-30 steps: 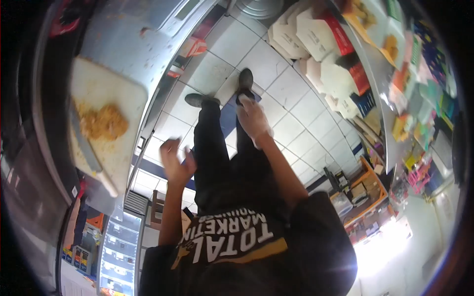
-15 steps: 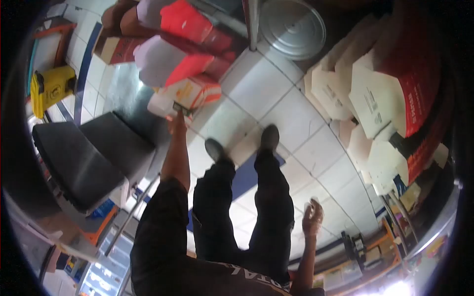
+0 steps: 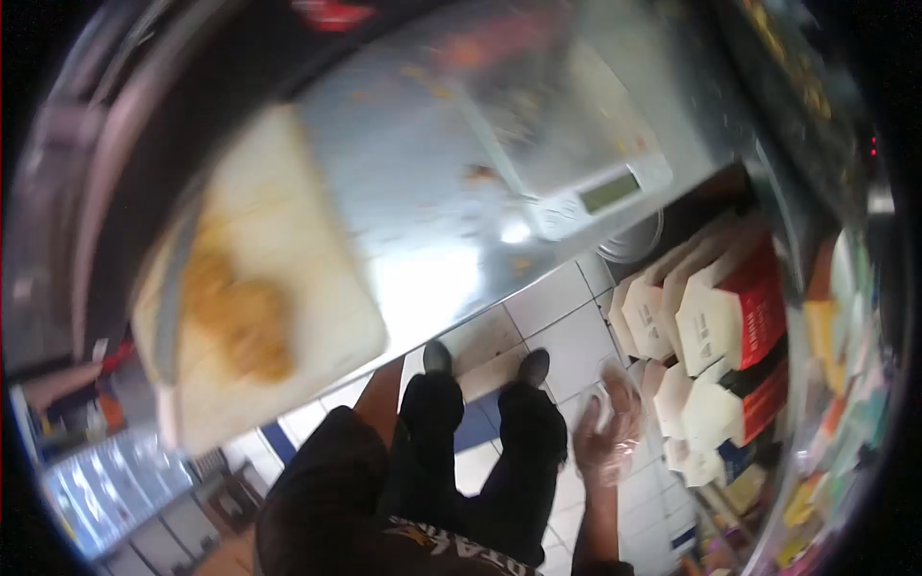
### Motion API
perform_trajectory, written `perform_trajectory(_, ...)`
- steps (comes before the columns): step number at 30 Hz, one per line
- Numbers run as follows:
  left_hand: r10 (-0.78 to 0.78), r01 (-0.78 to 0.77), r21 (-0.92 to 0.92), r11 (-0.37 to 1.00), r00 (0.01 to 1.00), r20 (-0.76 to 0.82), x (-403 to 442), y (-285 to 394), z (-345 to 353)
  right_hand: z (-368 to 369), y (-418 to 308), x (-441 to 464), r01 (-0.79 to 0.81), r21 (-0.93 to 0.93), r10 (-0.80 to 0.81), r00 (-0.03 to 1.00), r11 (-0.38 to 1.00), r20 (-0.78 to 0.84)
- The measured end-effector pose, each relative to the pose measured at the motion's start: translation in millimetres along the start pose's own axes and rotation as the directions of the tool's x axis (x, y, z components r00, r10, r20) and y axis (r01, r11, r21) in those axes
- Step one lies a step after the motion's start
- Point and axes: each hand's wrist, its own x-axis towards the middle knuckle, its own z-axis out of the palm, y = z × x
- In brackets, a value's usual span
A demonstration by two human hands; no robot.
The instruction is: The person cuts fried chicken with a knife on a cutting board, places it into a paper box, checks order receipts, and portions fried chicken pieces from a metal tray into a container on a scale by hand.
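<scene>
my tabletop [image 3: 375, 173] has crumbs scattered over its metal, and on it sits a pale scale [image 3: 615, 125], its small display [image 3: 610, 193] along the edge nearest me. past that edge, lower down, i see part of a round metal thing [image 3: 636, 242] and white floor tiles [image 3: 552, 307]. a lit cabinet [image 3: 120, 494] glows on my left, and coloured items [image 3: 845, 326] blur together on my right

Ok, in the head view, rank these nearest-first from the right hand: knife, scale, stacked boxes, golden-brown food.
1. Stacked boxes: just right of the right hand.
2. Scale: ahead, on the counter.
3. Golden-brown food: left, on the board.
4. Knife: farthest left, beyond the food.
</scene>
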Motion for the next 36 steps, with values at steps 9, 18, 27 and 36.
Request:
perform_trajectory(9, 0.163, -0.16, -0.05, 0.986, 0.985, 0.052, -263.1, 89.0, -410.6, -18.7, -282.6, 180.0, 0.674, 0.214, -0.692, 0.598, 0.707, 0.403)
perform_trajectory(18, 0.213, -0.205, -0.1, 0.974, 0.973, 0.087, -330.1, 111.5, -558.6, -8.7, -349.4, 207.5, 0.82, 0.069, -0.635, 0.384, 0.568, 0.67)
perform_trajectory(27, 0.315, -0.318, 0.018, 0.948, 0.945, 0.09, -289.5, 108.3, -625.1, 37.5, -341.8, 207.9, 0.901, -0.051, -0.789, 0.403, 0.43, 0.463)
perform_trajectory(36, 0.322, -0.335, 0.114, 0.935, 0.94, 0.116, -222.2, 123.5, -642.1, 33.3, -351.1, 229.2, 0.755, 0.166, -0.731, 0.515, 0.634, 0.449)
